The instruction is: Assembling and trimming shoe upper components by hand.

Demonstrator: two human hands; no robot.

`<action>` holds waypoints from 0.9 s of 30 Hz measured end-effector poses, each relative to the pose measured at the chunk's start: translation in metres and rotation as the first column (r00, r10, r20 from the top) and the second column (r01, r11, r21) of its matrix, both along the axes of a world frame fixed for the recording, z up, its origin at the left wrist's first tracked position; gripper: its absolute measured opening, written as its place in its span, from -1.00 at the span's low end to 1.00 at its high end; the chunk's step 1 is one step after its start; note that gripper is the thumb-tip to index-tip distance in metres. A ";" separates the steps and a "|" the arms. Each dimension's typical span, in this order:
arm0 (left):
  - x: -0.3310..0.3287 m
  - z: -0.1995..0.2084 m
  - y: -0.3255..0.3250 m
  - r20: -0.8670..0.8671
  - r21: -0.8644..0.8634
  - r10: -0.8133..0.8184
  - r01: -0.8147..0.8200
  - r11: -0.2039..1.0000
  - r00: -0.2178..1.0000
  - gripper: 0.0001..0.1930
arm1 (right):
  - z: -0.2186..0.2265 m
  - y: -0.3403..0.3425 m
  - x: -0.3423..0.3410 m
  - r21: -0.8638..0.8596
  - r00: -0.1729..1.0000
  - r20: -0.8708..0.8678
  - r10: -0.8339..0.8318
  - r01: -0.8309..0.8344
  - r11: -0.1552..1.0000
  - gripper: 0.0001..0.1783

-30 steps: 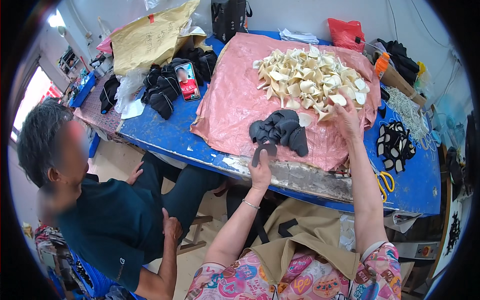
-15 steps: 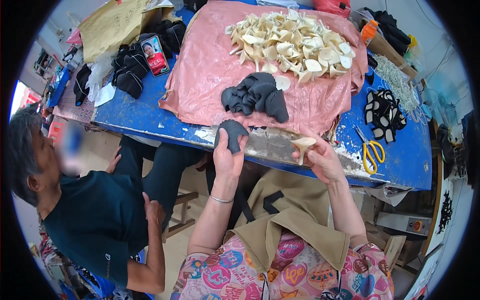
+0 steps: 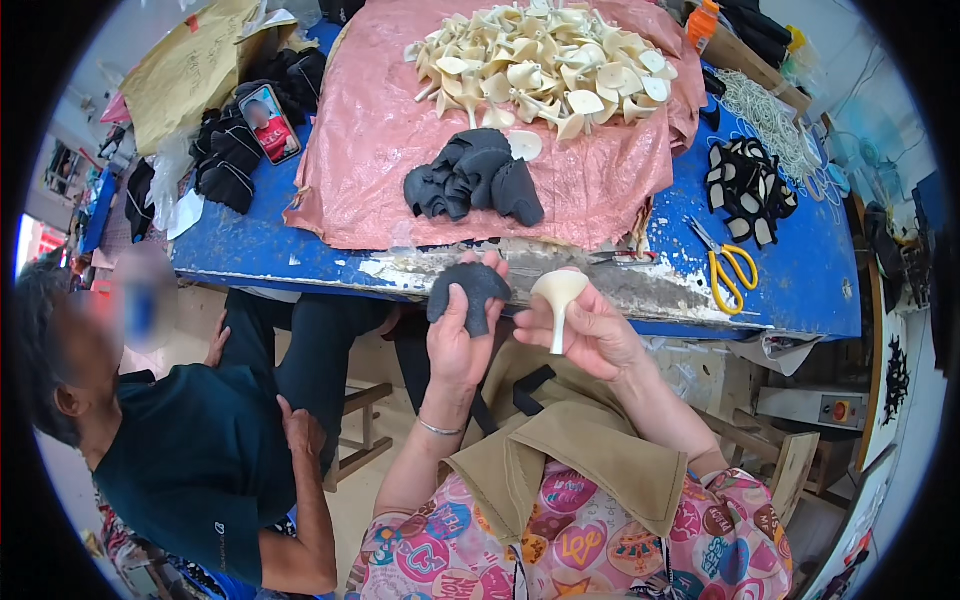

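My left hand [image 3: 462,345] holds a dark grey, curved foam-like piece [image 3: 470,296], with the thumb over its near side and the palm under it. Close to its right, my right hand [image 3: 595,335] grips a cream plastic piece [image 3: 558,293] with a flared cup-like top and a thin stem pointing down. The two pieces are apart, both held just off the table's near edge. Beyond them a heap of similar dark foam pieces [image 3: 470,178] lies on a pink plastic sheet [image 3: 345,180]. Behind that heap is a large pile of the cream stemmed pieces [image 3: 545,65].
Yellow-handled scissors [image 3: 733,275] and small black-and-beige pieces [image 3: 750,190] lie on the blue table [image 3: 240,250] at right, near white cord [image 3: 765,110]. A phone [image 3: 268,125] leans on black bundles [image 3: 228,165] at left. A person [image 3: 190,450] sits close on my left.
My right hand has moved left and nearer to me, bringing the cream piece close to the foam piece. My left hand has opened out more under the foam. The view has shifted slightly.
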State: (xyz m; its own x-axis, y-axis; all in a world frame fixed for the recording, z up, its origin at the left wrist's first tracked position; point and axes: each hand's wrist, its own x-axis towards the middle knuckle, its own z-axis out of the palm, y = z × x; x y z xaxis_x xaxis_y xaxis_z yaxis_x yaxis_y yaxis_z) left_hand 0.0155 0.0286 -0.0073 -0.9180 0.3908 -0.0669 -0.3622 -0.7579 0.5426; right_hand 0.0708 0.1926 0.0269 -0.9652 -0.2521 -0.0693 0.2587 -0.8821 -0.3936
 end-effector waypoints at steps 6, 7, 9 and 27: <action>0.002 0.003 0.004 0.094 0.037 -0.026 0.023 0.999 0.995 -0.52 | -0.002 0.011 -0.003 0.141 0.996 -0.010 -0.087 0.087 0.986 -0.57; 0.001 0.003 0.003 0.089 0.046 -0.028 0.024 0.999 0.996 -0.51 | -0.004 0.012 -0.002 0.216 0.992 -0.090 -0.086 0.103 0.971 -0.55; 0.003 0.001 0.004 0.080 0.040 -0.029 0.026 0.999 0.996 -0.50 | -0.001 0.006 0.002 0.290 0.988 -0.096 -0.121 0.144 0.946 -0.55; 0.015 0.006 0.015 -0.039 0.007 0.005 -0.005 1.000 0.999 -0.51 | -0.013 -0.043 -0.018 0.565 0.815 -0.453 -0.361 0.576 0.591 -0.65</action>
